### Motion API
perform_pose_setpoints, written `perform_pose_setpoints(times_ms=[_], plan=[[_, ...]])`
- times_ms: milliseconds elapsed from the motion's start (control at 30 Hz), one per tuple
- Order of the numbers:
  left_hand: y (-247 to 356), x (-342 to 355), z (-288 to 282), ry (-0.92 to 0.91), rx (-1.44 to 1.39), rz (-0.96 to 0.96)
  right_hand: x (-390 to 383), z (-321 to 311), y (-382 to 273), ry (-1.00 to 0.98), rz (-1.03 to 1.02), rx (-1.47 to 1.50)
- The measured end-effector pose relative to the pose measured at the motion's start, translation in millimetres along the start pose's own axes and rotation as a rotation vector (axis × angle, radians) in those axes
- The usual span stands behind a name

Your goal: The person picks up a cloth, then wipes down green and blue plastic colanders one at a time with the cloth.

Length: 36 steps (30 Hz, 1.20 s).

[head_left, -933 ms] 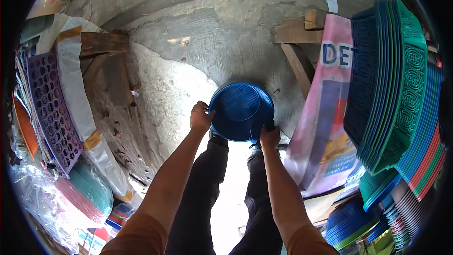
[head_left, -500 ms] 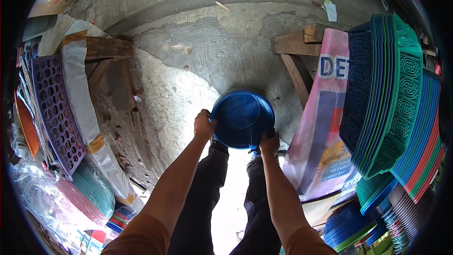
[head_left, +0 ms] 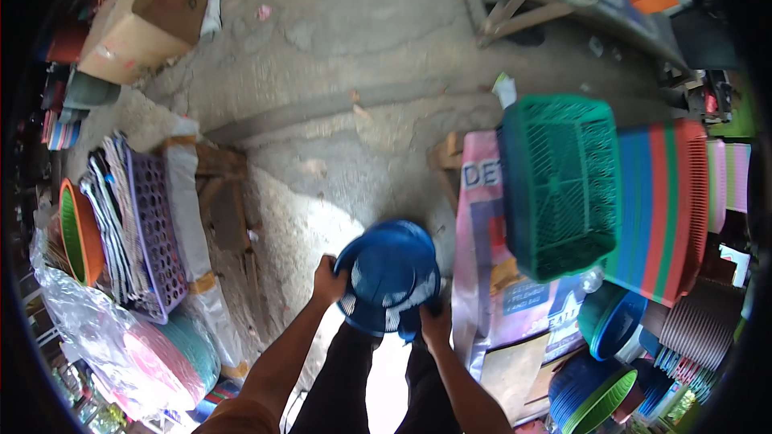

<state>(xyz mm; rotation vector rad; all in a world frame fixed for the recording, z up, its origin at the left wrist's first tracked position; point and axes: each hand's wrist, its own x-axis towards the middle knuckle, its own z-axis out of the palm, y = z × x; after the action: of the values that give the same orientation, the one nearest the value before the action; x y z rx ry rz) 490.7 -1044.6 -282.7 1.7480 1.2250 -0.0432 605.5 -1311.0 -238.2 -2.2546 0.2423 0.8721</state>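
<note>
A round blue plastic colander (head_left: pixel 386 261) with a perforated bottom is held low over my dark-trousered legs and the concrete floor. My left hand (head_left: pixel 330 281) is closed on its left side. My right hand (head_left: pixel 434 323) grips its near right edge, fingers partly in shadow. To the right of the colander is a pink printed sheet (head_left: pixel 474 225) under stacked green baskets (head_left: pixel 559 185). To the left stands a purple perforated basket (head_left: pixel 157 237) holding striped folded cloths (head_left: pixel 112 217).
A cardboard box (head_left: pixel 145 20) sits at the far left. A wooden table (head_left: pixel 515 12) stands at the upper right. Multicolored basket stacks (head_left: pixel 659 209) and nested blue basins (head_left: pixel 583 394) line the right, and plastic-wrapped goods (head_left: pixel 149 362) the lower left. A worn concrete strip (head_left: pixel 322 104) crosses the floor ahead.
The view has tilted up, showing more floor, the box and the table at the top. The colander and both hands now appear lower in the picture, still gripping.
</note>
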Motion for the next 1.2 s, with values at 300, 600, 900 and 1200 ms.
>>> perform_pose_setpoints(times_ms=[300,600,900,1200], plan=[[137.4,-117.3,-97.6,-0.279,-0.657,-0.109,-116.1,-112.5,-69.8,-0.002,0.013,0.218],[227.9,-262.7,-104.0,-0.104,-0.811,0.005,-234.9,-269.7,-61.9,-0.525,0.229,0.773],[298.4,-405.9,-102.7,-0.121,-0.987,0.154,-343.9,-383.5,-44.1,-0.318,0.031,1.041],[357.1,-517.1,-95.2,-0.07,-0.868,0.453,-440.0,-448.7,-54.8,0.066,-0.349,1.044]])
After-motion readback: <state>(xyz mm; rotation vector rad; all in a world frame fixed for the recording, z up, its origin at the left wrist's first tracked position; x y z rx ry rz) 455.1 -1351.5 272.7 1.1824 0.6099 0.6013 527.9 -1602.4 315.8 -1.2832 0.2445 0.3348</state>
